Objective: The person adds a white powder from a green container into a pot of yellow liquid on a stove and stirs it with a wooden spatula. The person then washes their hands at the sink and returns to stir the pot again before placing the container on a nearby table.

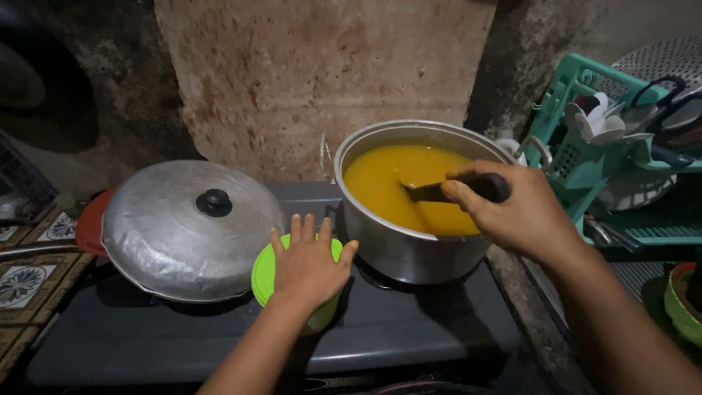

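Gripping the dark ladle handle (468, 189), your right hand (523, 212) is closed tight over the steel pot (409, 249) of yellow soup; hold high, it looks slippery. Left hand (307, 267) lies flat, open, on the light green lid (262, 274) just beside the pot.

The pot (409, 249) was dull brushed metal, holding thick glossy yellow liquid (402, 183). The lid (183, 234) was scuffed matt metal with a smooth black knob (214, 202). The green bowl (263, 274) looked like shiny plastic. The ladle handle (431, 192) was dark, perhaps wood. The wall (322, 73) was rough and stained.
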